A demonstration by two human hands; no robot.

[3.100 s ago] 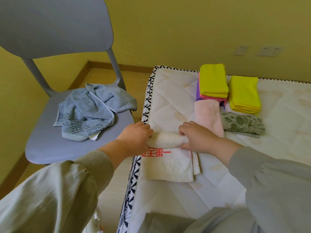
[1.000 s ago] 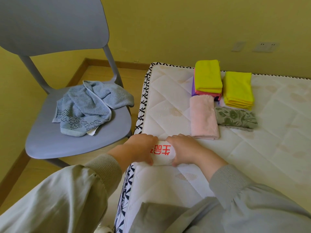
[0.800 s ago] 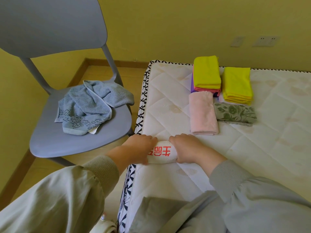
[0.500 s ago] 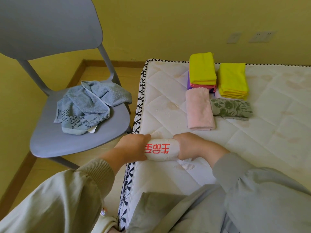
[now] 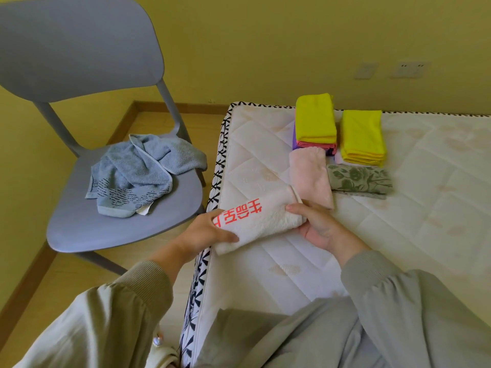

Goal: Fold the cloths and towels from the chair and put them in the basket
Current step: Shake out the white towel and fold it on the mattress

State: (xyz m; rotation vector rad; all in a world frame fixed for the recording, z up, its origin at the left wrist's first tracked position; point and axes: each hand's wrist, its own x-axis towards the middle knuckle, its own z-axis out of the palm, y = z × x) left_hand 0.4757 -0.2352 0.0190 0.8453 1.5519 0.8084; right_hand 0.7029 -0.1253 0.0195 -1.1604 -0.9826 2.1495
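Head view: pink towel (image 5: pixel 309 176) beside white towel (image 5: pixel 260 219).

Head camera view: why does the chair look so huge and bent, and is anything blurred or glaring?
Head view: the wide-angle lens swells the near chair and bows the mattress edge; light is soft and even, no glare, only a faint shadow under the white towel; its red print reads sharp, little blur anywhere.

Towel (image 5: pixel 138 173) on chair (image 5: pixel 79 224), left of mattress (image 5: pixel 425 221)
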